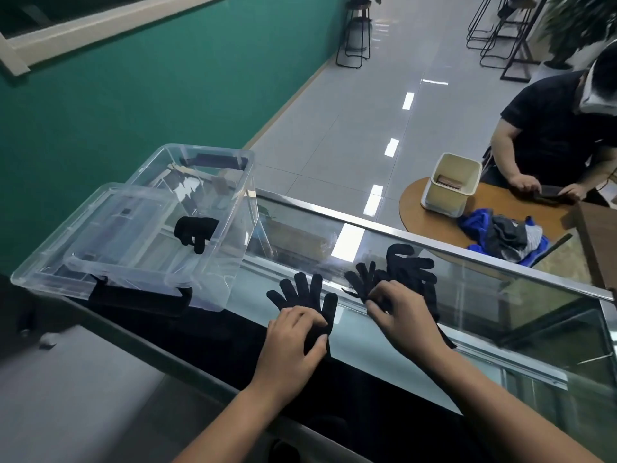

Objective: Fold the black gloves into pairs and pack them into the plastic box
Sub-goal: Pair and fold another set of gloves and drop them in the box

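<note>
A person's two bare forearms are reaching forward over a glass-topped table (384, 349) with a metal rail along its far edge. The left hand (293, 339) is lying palm-down on the cuff end of a flat black knit glove (309, 292), whose five digits are fanning away from the wrist; the hand's fingers are curled and bearing down on the fabric, the thumb hooking the glove's right edge. Just right of that glove, the right hand (400, 312) is arching over a loose heap of black knit gloves (405, 265), its fingers bent and pinching together on the heap's near edge, the wrist raised slightly.

Left of the flat glove, a clear rectangular plastic box (233, 182) is standing open on the table, with a folded black glove bundle (194, 230) lying inside on its floor. A clear plastic lid with black clip handles (110, 235) is leaning over the box's near-left side.

Beyond the table's rail, right of the box, a second person in a dark shirt (551, 128) is sitting at a round wooden side table (494, 212), both hands on a dark item. A cream plastic bin (450, 185) and a pile of blue and grey clothes (507, 238) are resting on that wooden top.
</note>
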`<state>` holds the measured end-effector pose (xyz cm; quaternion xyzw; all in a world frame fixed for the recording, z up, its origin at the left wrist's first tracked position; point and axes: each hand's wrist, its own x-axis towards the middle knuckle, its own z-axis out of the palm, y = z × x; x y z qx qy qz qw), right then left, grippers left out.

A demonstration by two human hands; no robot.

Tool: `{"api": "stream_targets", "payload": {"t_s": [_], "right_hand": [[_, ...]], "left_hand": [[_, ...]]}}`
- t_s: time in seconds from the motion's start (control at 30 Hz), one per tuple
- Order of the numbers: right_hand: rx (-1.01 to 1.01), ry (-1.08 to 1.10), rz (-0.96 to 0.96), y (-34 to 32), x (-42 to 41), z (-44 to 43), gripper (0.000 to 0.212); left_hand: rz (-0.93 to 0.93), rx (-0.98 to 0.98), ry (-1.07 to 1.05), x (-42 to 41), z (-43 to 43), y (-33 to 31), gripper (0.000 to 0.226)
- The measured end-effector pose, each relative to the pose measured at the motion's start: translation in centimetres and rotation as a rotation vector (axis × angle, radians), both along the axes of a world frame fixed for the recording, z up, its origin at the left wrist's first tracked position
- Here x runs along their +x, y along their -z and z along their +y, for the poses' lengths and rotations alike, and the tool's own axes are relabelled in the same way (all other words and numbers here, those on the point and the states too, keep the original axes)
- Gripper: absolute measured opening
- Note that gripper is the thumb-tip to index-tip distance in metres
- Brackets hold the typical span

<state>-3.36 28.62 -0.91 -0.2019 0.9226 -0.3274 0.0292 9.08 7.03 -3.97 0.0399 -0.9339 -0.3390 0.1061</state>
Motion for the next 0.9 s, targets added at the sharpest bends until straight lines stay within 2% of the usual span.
{"api": "stream_targets", "payload": {"t_s": [0.13, 0.23, 0.37, 0.5, 0.57, 0.7, 0.9], "right_hand": [[-0.324, 0.148, -0.229, -4.2, 0.3, -1.2, 0.013], [-0.478, 0.174, -0.364, -5.2, 0.1, -2.3, 0.009], [-0.71, 0.185, -0.619, -5.5, 0.6, -4.3, 0.01], [-0.922, 0.219, -0.885, -5.1, 1.0, -5.9, 0.021], [-1.018, 0.238, -0.995, -4.6, 1.1, -6.6, 0.026], [-1.081, 0.224, -1.144, -3.6, 1.4, -7.8, 0.032], [-1.084, 0.256, -1.306, -2.8, 2.5, -9.0, 0.018]], "left_hand": [[0.016, 0.206, -0.026, -0.5, 0.8, -2.0, 0.012], [0.048, 0.274, -0.022, -0.8, 1.5, -3.5, 0.021], [0.078, 0.242, -0.016, -1.0, 2.0, -4.8, 0.052], [0.125, 0.163, -0.035, -1.0, 1.4, -5.3, 0.066], [0.172, 0.089, -0.043, -0.9, 0.8, -5.3, 0.064], [0.353, -0.009, -0.107, -0.6, -0.7, -4.7, 0.034], [0.346, -0.193, -0.049, -0.2, -2.2, -5.1, 0.036]]}}
